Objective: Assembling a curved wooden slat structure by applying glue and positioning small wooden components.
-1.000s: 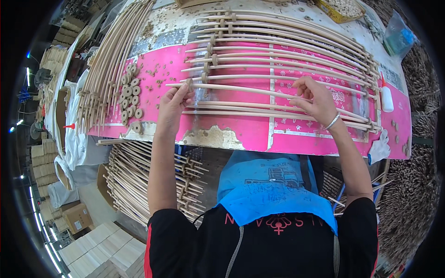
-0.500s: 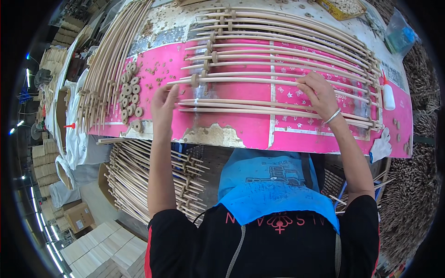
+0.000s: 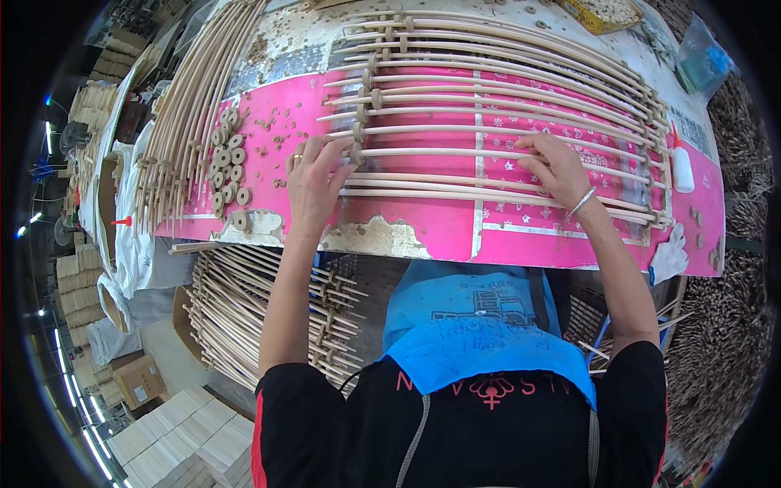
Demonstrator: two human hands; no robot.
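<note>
Long thin wooden sticks lie side by side across the pink-covered table, many with a round wooden ring near the left end. My left hand is at the left end of one wooden stick, its fingers closed at the wooden ring there and hiding the stick's tip. Farther right, my right hand pinches the same stick around its middle between thumb and fingers. Two or three more sticks lie just nearer to me, their left ends beside my left hand.
Loose wooden rings are heaped left of my left hand, beside a bundle of sticks. On the right are a white glue bottle and a white glove. A yellow box of small pieces sits far right; more sticks lie below the table.
My left hand has moved right and closed at the ring. The stick and its ring have shifted slightly right and nearer to me. My right hand has stayed almost in place.
</note>
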